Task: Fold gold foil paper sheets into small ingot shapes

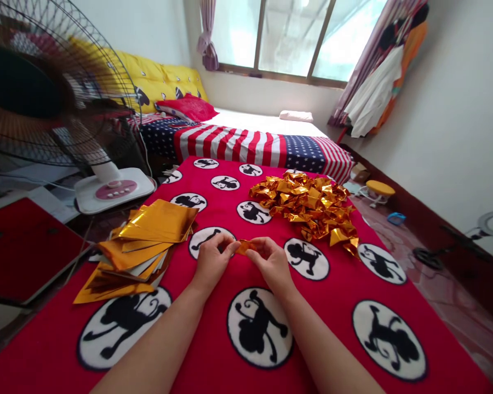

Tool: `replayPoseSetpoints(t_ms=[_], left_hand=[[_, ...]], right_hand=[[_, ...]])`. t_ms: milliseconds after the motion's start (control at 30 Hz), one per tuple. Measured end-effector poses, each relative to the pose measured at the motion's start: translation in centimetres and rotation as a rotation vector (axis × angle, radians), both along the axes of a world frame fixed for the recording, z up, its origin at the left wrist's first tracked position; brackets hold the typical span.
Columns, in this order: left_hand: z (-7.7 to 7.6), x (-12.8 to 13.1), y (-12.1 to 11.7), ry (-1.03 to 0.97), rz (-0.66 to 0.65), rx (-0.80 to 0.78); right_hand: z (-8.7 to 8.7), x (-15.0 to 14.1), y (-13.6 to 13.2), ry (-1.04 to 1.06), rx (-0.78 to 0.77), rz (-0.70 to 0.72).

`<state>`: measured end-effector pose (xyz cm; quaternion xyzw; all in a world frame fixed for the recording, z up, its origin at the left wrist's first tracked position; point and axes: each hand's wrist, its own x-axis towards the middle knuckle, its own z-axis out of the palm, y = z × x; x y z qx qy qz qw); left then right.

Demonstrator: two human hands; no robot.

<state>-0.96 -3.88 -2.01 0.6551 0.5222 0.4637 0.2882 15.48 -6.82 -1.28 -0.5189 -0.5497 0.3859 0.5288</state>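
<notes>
Between my two hands is a small piece of folded gold foil paper (244, 247), partly covered by my fingers. My left hand (214, 258) pinches its left end between thumb and fingers. On the other side, my right hand (272, 262) grips the right end in the same way. To the left lies a loose stack of flat gold foil sheets (158, 219), fanned out unevenly. A heap of folded gold foil pieces (308, 202) spreads at the back right. All of it rests on a red cloth (332, 328) with black monkey figures in white circles.
An electric fan (113, 189) with a wire cage stands at the left edge. Behind the red cloth is a bed (246, 145) with a striped, starred cover. A yellow-topped stool (380, 187) and a blue object (396, 218) are on the floor at right.
</notes>
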Motion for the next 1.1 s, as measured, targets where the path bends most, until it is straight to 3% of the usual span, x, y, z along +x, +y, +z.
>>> replayPoseSetpoints(t_ms=[167,333,600,800,1100], left_hand=[[0.0,-0.1,0.2,-0.229,-0.096,-0.102],[0.3,-0.4,0.1,-0.294,-0.107,-0.204],[0.3,-0.2,0.1,-0.288,-0.089,-0.22],[0.8,-0.4,0.5,-0.323,-0.133,-0.313],[0.6,-0.8,0.4,-0.242,-0.205,-0.308]], right_hand=[[-0.1,-0.5,0.0,0.143,-0.062,-0.015],[-0.3,0.3,0.1,0.184,-0.097,-0.057],[-0.2,0.4,-0.1,0.196,-0.167,-0.137],[0.2,0.9,-0.2,0.289,-0.211,-0.035],[-0.2,1.2,-0.1,0.181,-0.147,-0.042]])
